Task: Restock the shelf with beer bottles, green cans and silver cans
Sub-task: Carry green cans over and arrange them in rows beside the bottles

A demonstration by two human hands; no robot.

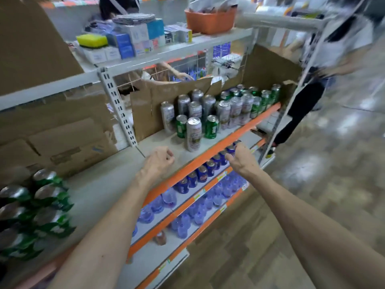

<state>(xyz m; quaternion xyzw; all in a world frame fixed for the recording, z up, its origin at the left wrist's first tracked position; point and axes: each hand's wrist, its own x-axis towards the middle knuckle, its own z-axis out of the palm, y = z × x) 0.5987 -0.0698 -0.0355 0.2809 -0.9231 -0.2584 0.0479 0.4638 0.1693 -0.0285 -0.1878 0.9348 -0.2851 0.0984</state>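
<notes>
Could knock over the front silver can (193, 134), alone near the shelf (158, 142) edge at centre frame, with a careless reach of the left hand (160, 161). Might then hit the two green cans (181, 126) just behind, or drop onto the blue cans (202, 174) below.

Left fingers (169, 158) loosely curled, holding nothing, just down-left of that silver can, not touching. Right hand (239, 158) right of centre, fingers (242, 149) bent before the blue cans; cannot tell whether clamped on one. Green stack (41, 205) at lower left, well apart from both hands. No beer bottles in view.
</notes>
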